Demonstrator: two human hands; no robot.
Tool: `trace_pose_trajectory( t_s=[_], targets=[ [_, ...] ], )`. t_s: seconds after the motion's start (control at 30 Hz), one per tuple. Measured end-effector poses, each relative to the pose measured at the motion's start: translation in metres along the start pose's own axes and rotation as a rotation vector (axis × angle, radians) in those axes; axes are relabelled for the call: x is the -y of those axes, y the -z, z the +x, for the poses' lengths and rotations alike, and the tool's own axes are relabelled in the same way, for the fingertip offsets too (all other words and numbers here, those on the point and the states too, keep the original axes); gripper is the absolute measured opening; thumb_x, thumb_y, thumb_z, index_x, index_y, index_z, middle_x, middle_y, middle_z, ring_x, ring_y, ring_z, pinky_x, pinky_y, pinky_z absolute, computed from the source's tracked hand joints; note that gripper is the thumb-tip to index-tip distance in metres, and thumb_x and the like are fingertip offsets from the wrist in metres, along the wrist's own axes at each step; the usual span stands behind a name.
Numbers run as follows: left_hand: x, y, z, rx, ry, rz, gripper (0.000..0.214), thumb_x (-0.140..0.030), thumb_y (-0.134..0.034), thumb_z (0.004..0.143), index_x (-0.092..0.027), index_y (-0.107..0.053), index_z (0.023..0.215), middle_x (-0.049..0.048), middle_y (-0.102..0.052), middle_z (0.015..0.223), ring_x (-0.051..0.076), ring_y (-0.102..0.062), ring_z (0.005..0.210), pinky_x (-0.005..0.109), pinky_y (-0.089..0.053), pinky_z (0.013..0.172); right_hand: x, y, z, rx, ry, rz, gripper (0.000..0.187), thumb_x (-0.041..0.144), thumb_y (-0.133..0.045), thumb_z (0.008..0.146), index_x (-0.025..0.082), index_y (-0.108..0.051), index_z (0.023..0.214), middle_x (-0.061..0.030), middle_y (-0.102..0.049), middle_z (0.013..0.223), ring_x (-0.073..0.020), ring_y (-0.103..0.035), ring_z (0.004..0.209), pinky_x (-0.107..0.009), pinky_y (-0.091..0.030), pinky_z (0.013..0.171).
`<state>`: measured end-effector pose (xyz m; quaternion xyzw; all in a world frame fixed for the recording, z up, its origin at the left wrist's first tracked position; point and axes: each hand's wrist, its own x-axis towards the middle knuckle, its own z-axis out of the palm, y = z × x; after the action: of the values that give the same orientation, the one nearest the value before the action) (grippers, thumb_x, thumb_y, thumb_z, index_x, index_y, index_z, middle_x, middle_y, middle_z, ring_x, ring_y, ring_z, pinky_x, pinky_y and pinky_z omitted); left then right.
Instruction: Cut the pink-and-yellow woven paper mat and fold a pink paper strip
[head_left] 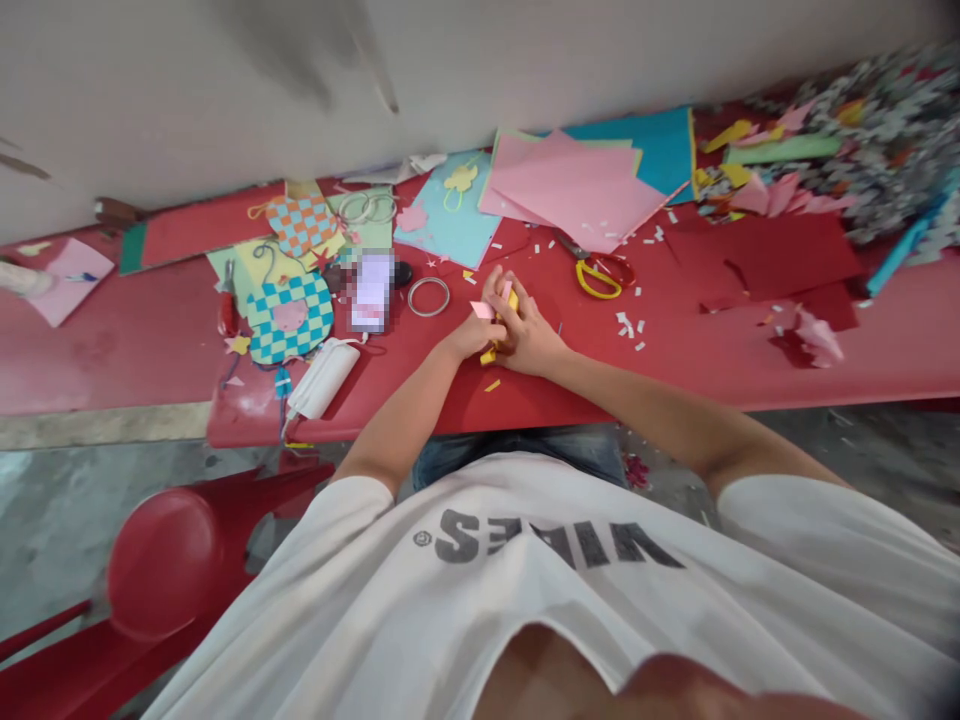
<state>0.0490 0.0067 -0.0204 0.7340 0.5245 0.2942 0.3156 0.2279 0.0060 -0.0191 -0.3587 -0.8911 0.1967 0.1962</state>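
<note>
My two hands meet over the red table, close to its front edge. My left hand (474, 333) is closed, its fingers at a small piece of pink paper (482, 310). My right hand (531, 335) wraps round a small yellow tool (490, 355), which shows only in part between the fingers; its exact kind is hidden. The pink paper sticks out beside the yellow tool. A narrow yellow scrap (492, 385) lies just in front of the hands. To their right rest scissors (598, 280) with yellow and red handles.
Left of my hands lie a metal ring (428, 297), a phone (373, 290), a white power bank (324, 378) and a blue checkered paper craft (291, 317). Pink sheets (570, 180) lie behind. Paper scraps (885, 150) heap at right. A red stool (165, 565) stands lower left.
</note>
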Motion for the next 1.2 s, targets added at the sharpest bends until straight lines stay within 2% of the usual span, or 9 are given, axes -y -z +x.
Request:
trace_pose_trajectory(
  t_s=[0.13,0.23,0.33,0.47,0.63,0.73,0.87,1.1,1.2],
  targets=[
    [0.007,0.013,0.010,-0.086,0.141,-0.280,0.090,-0.030,-0.037,0.101,-0.031,0.005,0.180,0.0093,-0.028,0.188,0.021,-0.042,0.169,0.048,-0.059,0.118,-0.001,-0.008,0.020,-0.005,0.011,0.003,0.078,0.044,-0.074,0.096,0.016,-0.046,0.163,-0.0282,-0.045,0.165,-0.0461,-0.048,0.151,-0.067,-0.042,0.123],
    [0.008,0.023,0.015,-0.099,0.103,-0.421,0.083,-0.055,-0.027,0.107,-0.025,-0.003,0.181,0.0143,-0.028,0.187,0.023,-0.039,0.171,0.050,-0.050,0.127,-0.003,-0.010,0.027,0.020,0.053,-0.035,0.050,0.035,-0.065,0.100,0.013,-0.062,0.144,-0.0260,-0.062,0.144,-0.0399,-0.061,0.128,-0.058,-0.047,0.115],
    [0.010,0.026,0.015,-0.149,0.045,-0.636,0.082,-0.067,-0.027,0.105,-0.024,-0.031,0.174,0.0155,-0.036,0.184,0.027,-0.043,0.169,0.050,-0.045,0.130,-0.011,-0.007,0.040,0.043,0.056,-0.053,0.032,0.026,-0.054,0.101,0.014,-0.070,0.126,-0.0214,-0.071,0.123,-0.0324,-0.066,0.106,-0.046,-0.052,0.099],
    [0.012,0.015,0.014,-0.250,0.115,-0.952,0.069,-0.069,-0.053,0.099,-0.021,-0.065,0.147,0.0153,-0.061,0.165,0.034,-0.056,0.158,0.051,-0.045,0.129,-0.023,-0.004,0.061,-0.105,-0.011,0.048,0.021,0.021,-0.052,0.093,0.019,-0.071,0.101,-0.0118,-0.076,0.097,-0.0265,-0.067,0.084,-0.037,-0.046,0.076],
    [-0.001,-0.011,0.018,-0.337,0.114,-0.848,0.064,-0.074,-0.069,0.093,-0.023,-0.074,0.132,0.0114,-0.076,0.140,0.031,-0.066,0.144,0.048,-0.048,0.128,-0.022,-0.001,0.070,-0.280,-0.119,0.069,0.026,0.044,-0.059,0.092,0.021,-0.071,0.094,-0.0074,-0.075,0.078,-0.0237,-0.061,0.069,-0.034,-0.036,0.065],
    [-0.007,-0.014,0.016,-0.351,0.143,-0.871,0.069,-0.080,-0.065,0.095,-0.022,-0.072,0.131,0.0121,-0.078,0.134,0.031,-0.071,0.137,0.048,-0.055,0.121,-0.023,0.006,0.071,-0.291,-0.113,0.090,0.028,0.049,-0.061,0.092,0.022,-0.066,0.083,-0.0059,-0.072,0.074,-0.0217,-0.059,0.066,-0.034,-0.036,0.065],
    [-0.004,0.000,0.008,-0.329,0.255,-0.923,0.080,-0.088,-0.044,0.098,-0.022,-0.068,0.136,0.0154,-0.077,0.140,0.032,-0.072,0.138,0.049,-0.062,0.113,-0.032,0.016,0.074,-0.271,-0.161,0.189,0.013,0.033,-0.063,0.087,0.023,-0.057,0.080,-0.0024,-0.065,0.070,-0.0198,-0.055,0.063,-0.034,-0.039,0.064],
    [-0.001,0.015,-0.001,-0.427,0.170,-0.699,0.066,-0.075,-0.043,0.107,-0.020,-0.072,0.132,0.0167,-0.078,0.140,0.031,-0.075,0.136,0.054,-0.057,0.122,-0.044,0.023,0.063,-0.408,-0.071,0.280,0.030,0.024,-0.054,0.095,0.022,-0.066,0.123,-0.0149,-0.075,0.127,-0.0315,-0.073,0.111,-0.047,-0.059,0.097],
    [-0.012,0.024,-0.009,-0.419,0.124,-0.404,0.054,-0.064,-0.058,0.106,-0.020,-0.072,0.134,0.0150,-0.079,0.138,0.029,-0.077,0.130,0.050,-0.060,0.117,-0.050,0.024,0.060,-0.330,-0.090,0.404,0.027,0.029,-0.056,0.100,0.023,-0.072,0.121,-0.0118,-0.081,0.119,-0.0300,-0.077,0.105,-0.046,-0.060,0.096]
  ],
)
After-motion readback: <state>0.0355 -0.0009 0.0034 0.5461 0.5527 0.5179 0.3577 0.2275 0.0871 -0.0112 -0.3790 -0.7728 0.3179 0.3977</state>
